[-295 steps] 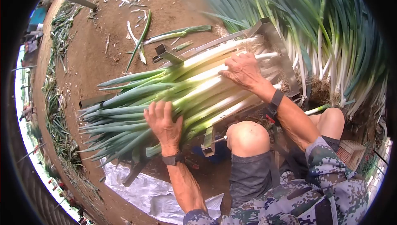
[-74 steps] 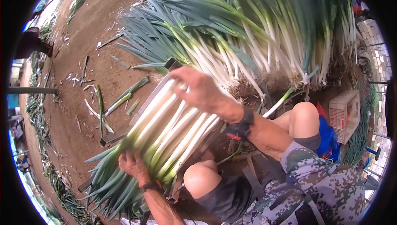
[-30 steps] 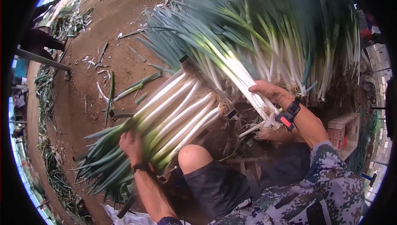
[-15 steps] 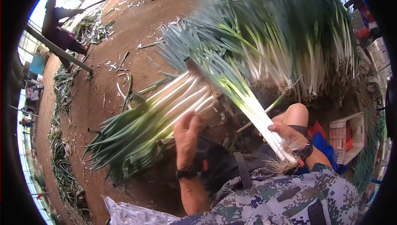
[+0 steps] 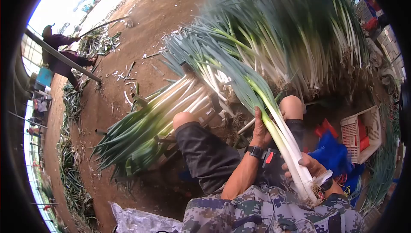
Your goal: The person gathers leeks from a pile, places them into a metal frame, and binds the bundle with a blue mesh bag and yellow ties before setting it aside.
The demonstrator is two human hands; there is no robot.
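Note:
A few long green onions [image 5: 284, 143] lie slanted across my lap, roots toward my body and leaves pointing up and left. My left hand [image 5: 261, 130] is closed round them where white turns to green. Nearer the roots, my right hand [image 5: 310, 166] grips the white stalks, its fingers wrapped over them. To the left of my knee a pile of green onions [image 5: 158, 117] rests on a low stand, roots to the right. Beyond my knees stands a large mass of upright green onions [image 5: 291, 40].
A plastic crate [image 5: 361, 134] and blue cloth [image 5: 332, 151] are at the right. Leaf scraps [image 5: 72, 160] line the soil at the left. A person [image 5: 64, 55] with a long pole is at the upper left. A pale sack [image 5: 141, 219] lies bottom left.
My left hand has moved right, from beside the pile onto the held green onions. The held onions have shifted slightly down and right. The person at the upper left has moved their legs and pole.

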